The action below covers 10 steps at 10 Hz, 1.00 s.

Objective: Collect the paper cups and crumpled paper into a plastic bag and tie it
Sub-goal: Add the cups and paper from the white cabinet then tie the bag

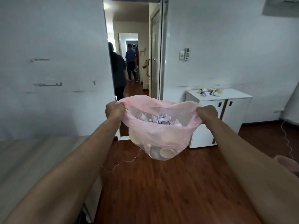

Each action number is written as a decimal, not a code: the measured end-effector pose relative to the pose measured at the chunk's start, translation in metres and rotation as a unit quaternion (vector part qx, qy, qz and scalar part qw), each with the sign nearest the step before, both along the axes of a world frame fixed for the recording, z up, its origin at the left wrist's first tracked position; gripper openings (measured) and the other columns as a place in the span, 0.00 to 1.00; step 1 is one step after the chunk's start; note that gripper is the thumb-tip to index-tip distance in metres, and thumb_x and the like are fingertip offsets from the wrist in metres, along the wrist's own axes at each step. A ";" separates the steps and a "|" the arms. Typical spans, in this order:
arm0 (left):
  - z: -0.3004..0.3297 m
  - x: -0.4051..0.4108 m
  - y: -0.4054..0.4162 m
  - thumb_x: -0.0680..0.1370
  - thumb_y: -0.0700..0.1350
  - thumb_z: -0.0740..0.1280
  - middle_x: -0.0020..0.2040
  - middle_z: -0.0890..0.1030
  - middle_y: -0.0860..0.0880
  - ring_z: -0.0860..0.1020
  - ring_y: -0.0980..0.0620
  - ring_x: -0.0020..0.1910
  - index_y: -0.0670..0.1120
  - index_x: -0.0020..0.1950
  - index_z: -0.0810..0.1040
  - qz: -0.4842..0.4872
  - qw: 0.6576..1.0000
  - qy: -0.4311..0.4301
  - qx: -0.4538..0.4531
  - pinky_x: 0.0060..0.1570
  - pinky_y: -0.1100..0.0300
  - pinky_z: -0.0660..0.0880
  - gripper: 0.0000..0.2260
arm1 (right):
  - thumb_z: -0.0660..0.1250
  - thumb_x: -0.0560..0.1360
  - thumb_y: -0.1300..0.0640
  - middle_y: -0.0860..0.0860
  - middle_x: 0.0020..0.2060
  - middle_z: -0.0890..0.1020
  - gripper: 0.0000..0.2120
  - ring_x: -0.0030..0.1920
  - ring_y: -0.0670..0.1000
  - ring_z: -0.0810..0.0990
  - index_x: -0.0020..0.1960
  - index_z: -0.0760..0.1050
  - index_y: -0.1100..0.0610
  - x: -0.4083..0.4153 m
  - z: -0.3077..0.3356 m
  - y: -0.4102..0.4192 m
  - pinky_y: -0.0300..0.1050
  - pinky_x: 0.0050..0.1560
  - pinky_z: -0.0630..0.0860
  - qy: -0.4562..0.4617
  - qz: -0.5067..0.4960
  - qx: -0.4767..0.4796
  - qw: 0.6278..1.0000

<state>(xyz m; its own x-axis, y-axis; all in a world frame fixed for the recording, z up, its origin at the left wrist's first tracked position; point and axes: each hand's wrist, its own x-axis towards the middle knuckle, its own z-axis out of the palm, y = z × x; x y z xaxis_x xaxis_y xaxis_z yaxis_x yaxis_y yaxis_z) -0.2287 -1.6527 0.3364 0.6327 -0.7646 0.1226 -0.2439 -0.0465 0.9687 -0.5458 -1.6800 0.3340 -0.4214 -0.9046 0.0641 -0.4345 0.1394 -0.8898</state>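
Holding a pink plastic bag (159, 135) open at arm's length, a person stands over a wooden floor (169, 183) facing an open doorway (129, 62), the left hand (114, 110) and right hand (207, 112) each gripping an opposite side of the rim with fingers curled tight into bunched film. The bag hangs in the air between the two hands, clear of the floor, and its thin skin shows paper cups (162, 153) settled at the bottom and crumpled paper (161, 120) heaped on top. More cups and paper scraps (210, 92) lie on the white cabinet (226, 109) against the far wall, well apart from the bag, so collecting looks unfinished and the knot is not yet begun. The risks from here appear plain enough: the film is thin and stretched wide, and a hard pull outward could tear the rim or slip it from one grip, tipping the load onto the floor. Letting go with one hand to pick up the cabinet litter would drop that side of the mouth and could spill the loose paper on top. A pale cord (129, 160) trails across the floor beneath the bag, and a careless step toward the cabinet could snag it. People (131, 62) stand in the corridor beyond.
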 end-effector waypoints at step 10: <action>-0.033 -0.293 -0.613 0.77 0.46 0.62 0.54 0.83 0.38 0.82 0.38 0.52 0.39 0.57 0.79 -0.207 0.977 -0.033 0.031 0.51 0.47 0.80 0.15 | 0.60 0.74 0.62 0.59 0.44 0.76 0.06 0.46 0.58 0.75 0.46 0.73 0.64 -0.296 -0.034 -0.538 0.41 0.34 0.70 0.026 -0.106 0.028 0.994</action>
